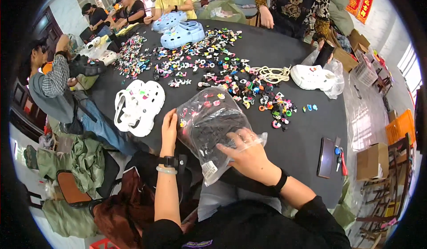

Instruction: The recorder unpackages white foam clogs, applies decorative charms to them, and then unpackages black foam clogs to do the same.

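A clear plastic bag [214,126] is in front of me at the table's near edge, a pale label on its lower corner. Small pink, yellow and white charms show through its film; the dark shape under them is hard to make out. Along the bag's left side, my left hand [168,126] holds it with fingers close together, thumb hidden. My right hand [249,156] grips its right side near the loose end, fingers spread over the film. White clogs [140,106] with a few charms lie left of the bag. Beyond it spread many loose colourful shoe charms [224,71].
Light blue clogs [182,34] stand at the far side, and a white clog [312,77] sits in plastic at the right beside coiled cream cord [273,74]. A phone [326,158] and keys [340,159] lie near the right edge. Several people sit or stand around the black table [302,120].
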A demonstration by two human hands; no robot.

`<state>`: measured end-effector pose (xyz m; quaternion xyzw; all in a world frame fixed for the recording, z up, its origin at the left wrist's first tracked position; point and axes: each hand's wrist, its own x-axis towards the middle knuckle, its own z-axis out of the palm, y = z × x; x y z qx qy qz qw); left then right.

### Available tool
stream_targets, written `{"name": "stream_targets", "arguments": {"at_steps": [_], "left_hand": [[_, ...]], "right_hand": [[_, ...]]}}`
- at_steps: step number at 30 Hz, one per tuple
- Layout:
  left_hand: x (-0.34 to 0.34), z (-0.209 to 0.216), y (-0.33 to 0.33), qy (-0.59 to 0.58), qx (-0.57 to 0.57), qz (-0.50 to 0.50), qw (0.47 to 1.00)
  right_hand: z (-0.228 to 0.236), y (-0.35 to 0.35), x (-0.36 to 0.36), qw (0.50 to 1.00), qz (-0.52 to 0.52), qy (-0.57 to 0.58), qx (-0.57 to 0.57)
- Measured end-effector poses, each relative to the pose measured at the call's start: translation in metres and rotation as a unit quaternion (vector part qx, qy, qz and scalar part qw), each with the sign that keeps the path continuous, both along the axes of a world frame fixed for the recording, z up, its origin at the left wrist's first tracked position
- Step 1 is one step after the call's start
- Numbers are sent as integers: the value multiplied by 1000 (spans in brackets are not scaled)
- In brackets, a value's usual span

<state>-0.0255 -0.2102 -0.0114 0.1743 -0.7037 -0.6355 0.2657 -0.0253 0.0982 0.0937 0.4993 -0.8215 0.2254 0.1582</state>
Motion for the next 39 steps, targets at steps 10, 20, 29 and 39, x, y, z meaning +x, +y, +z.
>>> {"name": "stream_targets", "arguments": {"at_steps": [10, 20, 29, 39], "left_hand": [[-26, -19, -28, -36, -20, -37, 998], [-17, -11, -18, -41, -142, -8, 989], [-7, -12, -10, -23, -95, 45, 994], [-2, -8, -8, -36, -184, 3, 982]], "right_hand": [[-17, -21, -35, 984, 122, 105, 73], [4, 12, -3, 978, 153, 52, 129], [22, 30, 19, 967, 180, 105, 150], [-25, 16, 57, 988, 138, -23, 70]]}}
